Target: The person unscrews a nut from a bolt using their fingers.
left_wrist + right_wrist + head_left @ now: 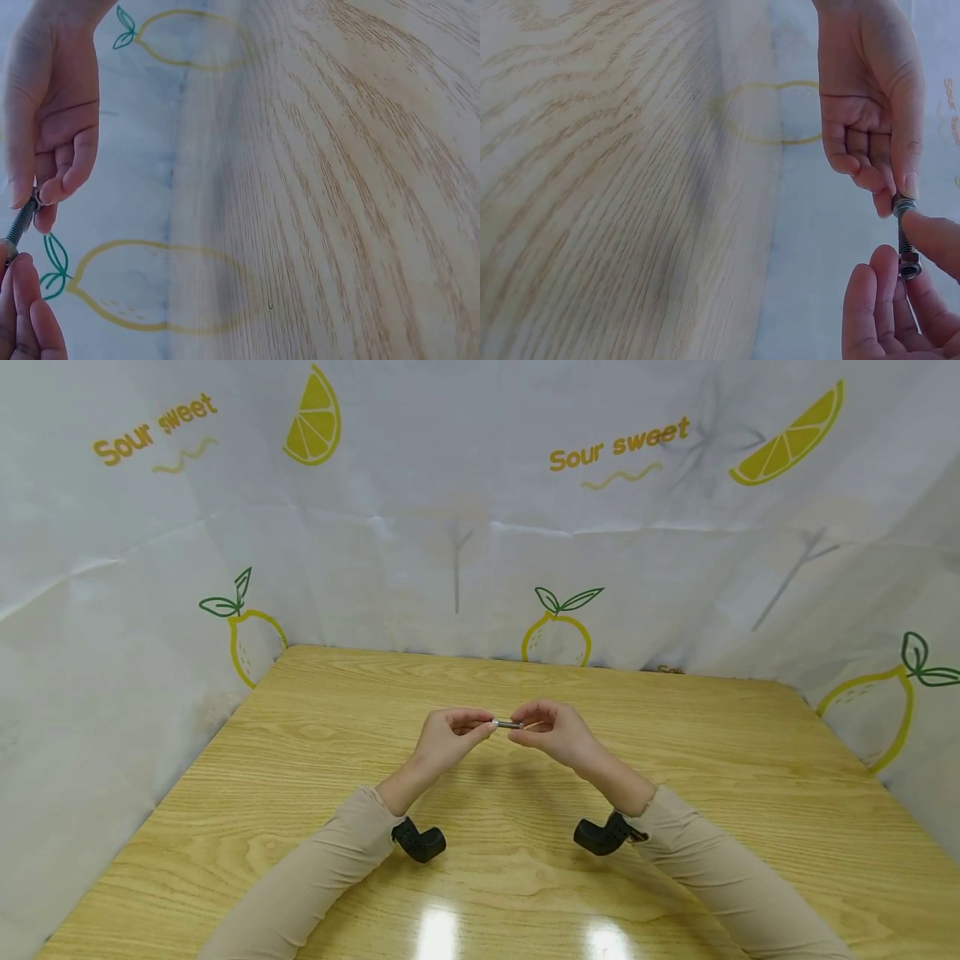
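A small metal bolt [510,724] with a threaded shank lies nearly level between the two hands, above the table. My left hand [444,739] pinches its left end between thumb and fingertips. Around the other end, my right hand [561,735] has its thumb and fingers spread apart, with a gap beside the metal. In the right wrist view, a hex nut-like piece [910,268] shows at that end, close to the right fingers. The left fingertips partly cover the opposite end. The bolt [18,225] also appears at the left edge of the left wrist view.
A wood-grain table [480,893] spreads below both hands. Behind it and at its sides hangs a white cloth [420,568] printed with lemons. Black wrist-worn devices, one on the left wrist [420,842] and one on the right [602,835], project inward over the table.
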Available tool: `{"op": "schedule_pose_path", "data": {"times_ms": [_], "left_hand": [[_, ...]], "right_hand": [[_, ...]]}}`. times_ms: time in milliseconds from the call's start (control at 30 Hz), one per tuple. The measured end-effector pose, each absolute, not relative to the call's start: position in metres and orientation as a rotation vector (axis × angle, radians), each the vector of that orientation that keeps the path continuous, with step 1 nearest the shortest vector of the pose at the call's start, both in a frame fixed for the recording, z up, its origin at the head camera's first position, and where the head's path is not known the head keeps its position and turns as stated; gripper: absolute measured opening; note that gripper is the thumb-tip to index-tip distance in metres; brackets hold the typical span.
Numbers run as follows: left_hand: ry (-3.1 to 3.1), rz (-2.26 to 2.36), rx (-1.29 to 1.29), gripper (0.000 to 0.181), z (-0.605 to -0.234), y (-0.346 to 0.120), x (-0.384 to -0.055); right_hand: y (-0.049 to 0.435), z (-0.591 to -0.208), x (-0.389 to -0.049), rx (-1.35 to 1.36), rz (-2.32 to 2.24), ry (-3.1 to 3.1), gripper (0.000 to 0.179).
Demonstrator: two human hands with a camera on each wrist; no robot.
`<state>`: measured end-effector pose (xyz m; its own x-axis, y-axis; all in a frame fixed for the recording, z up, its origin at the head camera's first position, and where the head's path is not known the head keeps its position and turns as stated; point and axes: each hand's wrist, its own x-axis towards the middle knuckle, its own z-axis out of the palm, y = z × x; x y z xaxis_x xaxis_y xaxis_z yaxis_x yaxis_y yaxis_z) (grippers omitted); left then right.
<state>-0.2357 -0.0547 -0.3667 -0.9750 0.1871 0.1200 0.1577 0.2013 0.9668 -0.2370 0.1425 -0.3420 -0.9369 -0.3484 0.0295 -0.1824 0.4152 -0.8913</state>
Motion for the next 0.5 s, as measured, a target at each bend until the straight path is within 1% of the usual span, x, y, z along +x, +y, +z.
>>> {"op": "schedule_pose_path", "data": {"times_ms": [300,500], "left_hand": [[2.415,1.952,0.333,0.021,-0.3673,-0.0549,-0.2354],[2.405,1.951,0.347,0.022,-0.3675,-0.0556,-0.2355]], "right_hand": [[0.1423,-0.3422,-0.2371,-0.478,-1.576,2.493,0.026],[0.1429,-0.3436,-0.2382,-0.485,-1.531,2.522,0.033]]}}
